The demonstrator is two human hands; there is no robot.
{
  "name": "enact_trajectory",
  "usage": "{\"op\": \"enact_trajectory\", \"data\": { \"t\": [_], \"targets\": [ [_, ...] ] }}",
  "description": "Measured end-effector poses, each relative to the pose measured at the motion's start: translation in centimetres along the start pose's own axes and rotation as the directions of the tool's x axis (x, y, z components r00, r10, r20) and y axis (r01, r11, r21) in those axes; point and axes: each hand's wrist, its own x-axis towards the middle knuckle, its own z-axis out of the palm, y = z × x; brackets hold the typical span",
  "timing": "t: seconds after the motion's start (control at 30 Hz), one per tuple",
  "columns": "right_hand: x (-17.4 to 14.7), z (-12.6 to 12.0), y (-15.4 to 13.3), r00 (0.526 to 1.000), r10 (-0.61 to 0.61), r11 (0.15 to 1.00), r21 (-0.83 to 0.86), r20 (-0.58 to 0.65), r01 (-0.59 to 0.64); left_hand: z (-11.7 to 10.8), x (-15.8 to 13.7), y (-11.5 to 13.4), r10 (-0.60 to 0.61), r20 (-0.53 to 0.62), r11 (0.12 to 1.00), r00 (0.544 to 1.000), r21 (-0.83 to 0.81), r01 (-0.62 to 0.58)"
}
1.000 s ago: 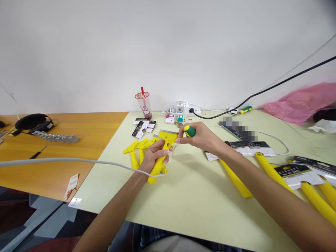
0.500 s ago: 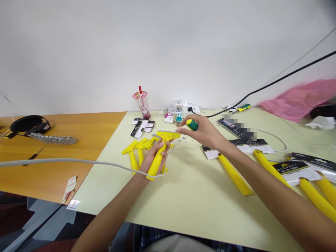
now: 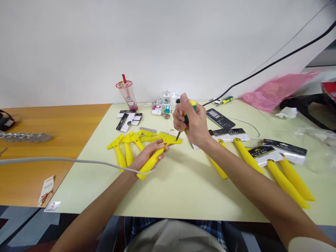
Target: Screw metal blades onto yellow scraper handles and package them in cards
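My left hand is closed around a yellow scraper, its wide head with a metal blade tilted up to the right. My right hand grips a green and yellow screwdriver, whose dark shaft points down at a screw in the scraper's head. The tip appears to meet the screw. Just left of the held scraper, several more yellow scrapers lie on the table. A loose metal blade and small screws lie behind them.
Packaged yellow scrapers lie at the right, near a phone. A drink cup stands at the back left beside black-and-white packets. A grey cable crosses over my left forearm. Another screwdriver and a pink bag are behind.
My right hand has turned the screwdriver from a loose fingertip hold to a full grip, its tip now down at the scraper's head. The view has shifted right.
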Motion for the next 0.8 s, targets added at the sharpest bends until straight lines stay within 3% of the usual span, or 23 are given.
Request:
{"op": "enact_trajectory", "data": {
  "t": [0.47,0.63,0.8],
  "targets": [
    [0.2,-0.3,1.5,0.999,0.023,1.0,-0.011,0.03,-0.023,-0.3,0.2,-0.2,0.011,0.027,0.997,1.0,0.071,-0.013],
    [0.7,-1.7,1.9,0.975,0.0,0.998,-0.057,0.221,0.013,0.0,0.5,-0.2,0.072,-0.001,0.99,0.997,-0.118,-0.072],
    [0.8,-2.7,0.8,0.939,-0.083,0.944,-0.275,0.333,0.181,0.4,0.5,0.0,0.136,-0.057,0.968,0.989,-0.204,-0.145]
  ]
}}
